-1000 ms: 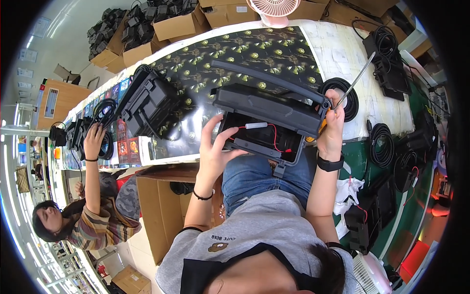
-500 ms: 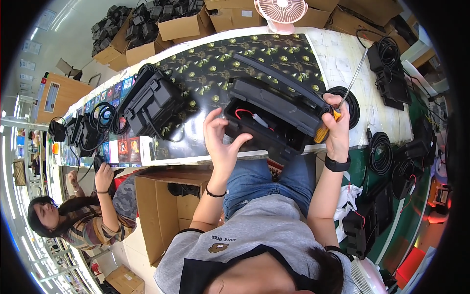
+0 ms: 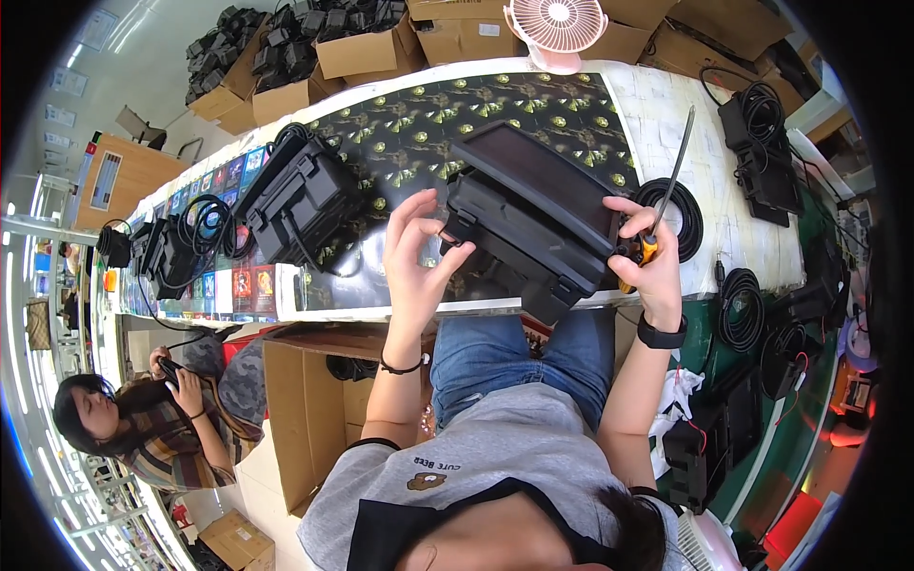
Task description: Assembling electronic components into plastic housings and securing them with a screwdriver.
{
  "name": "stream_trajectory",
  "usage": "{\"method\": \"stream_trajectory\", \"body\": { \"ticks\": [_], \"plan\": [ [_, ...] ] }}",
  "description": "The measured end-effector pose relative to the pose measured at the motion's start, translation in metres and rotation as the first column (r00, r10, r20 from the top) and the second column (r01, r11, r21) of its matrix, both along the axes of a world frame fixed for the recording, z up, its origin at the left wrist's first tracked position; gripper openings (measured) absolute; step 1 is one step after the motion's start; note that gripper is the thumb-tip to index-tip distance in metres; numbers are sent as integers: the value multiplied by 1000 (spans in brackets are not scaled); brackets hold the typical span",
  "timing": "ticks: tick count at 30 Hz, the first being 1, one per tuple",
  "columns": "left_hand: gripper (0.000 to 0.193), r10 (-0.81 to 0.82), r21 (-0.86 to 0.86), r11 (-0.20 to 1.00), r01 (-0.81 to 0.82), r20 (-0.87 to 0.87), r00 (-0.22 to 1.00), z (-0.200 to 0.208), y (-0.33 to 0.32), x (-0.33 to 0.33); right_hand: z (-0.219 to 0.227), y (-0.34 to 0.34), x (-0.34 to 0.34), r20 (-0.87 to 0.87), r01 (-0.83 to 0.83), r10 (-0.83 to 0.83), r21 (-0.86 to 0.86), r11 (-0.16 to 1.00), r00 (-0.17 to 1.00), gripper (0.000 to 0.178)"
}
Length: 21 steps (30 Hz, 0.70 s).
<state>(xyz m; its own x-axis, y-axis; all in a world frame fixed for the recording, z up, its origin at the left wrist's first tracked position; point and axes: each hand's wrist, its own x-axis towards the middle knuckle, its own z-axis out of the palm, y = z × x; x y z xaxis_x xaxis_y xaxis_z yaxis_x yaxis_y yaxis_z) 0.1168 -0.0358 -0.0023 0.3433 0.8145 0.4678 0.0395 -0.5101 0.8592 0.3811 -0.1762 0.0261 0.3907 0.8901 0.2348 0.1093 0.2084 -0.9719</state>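
A black plastic box [image 3: 524, 243] is held at the table's near edge, its lid down over the inside. A flat dark panel in a black frame [image 3: 543, 171] sits tilted above the lid. My left hand [image 3: 416, 249] pinches a latch at the box's left end between thumb and forefinger, the other fingers raised. In my right hand [image 3: 655, 262] is a screwdriver [image 3: 673, 171] with an orange handle, its shaft pointing up and away. That hand's fingers also touch the box's right end. A coiled black cable [image 3: 687, 224] lies behind my right hand.
Another black box [image 3: 300, 205] and coiled cables [image 3: 205, 228] lie at the left. A pink fan [image 3: 557, 29] stands at the far edge. More black units [image 3: 762, 157] are at the right. Below the table is an open carton [image 3: 295, 419]; a seated co-worker [image 3: 162, 419] handles a small black item.
The box has closed, hiding the red wire and white connector inside. Its panel has tipped so the dark face shows. My left hand has moved onto the latch; the co-worker's hands came down.
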Motion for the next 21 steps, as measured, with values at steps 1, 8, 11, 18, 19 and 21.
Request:
{"method": "stream_trajectory", "body": {
  "ticks": [1,8,11,18,19,21],
  "plan": [
    [29,1,1,1000,-1,-1,1000,1,0,0,-1,0,1,3,-7,7,-3,1000,1000,34],
    [28,62,187,981,-52,-47,997,25,-5,10,0,-2,2,-17,-26,25,-15,1000,1000,33],
    [27,-37,116,993,39,-12,999,12,-1,6,-3,-2,0,-35,-21,21,4,1000,999,33],
    [59,-124,195,973,125,-17,992,-1,-3,6,-15,8,5,-90,148,-145,24,989,985,35],
    [64,-76,335,936,106,-102,992,-2,-4,8,-16,12,3,-118,271,-269,-7,963,956,36],
    [67,-38,408,906,113,-188,981,1,-12,10,-16,16,-1,-71,443,-442,11,896,894,29]
  ]
}}
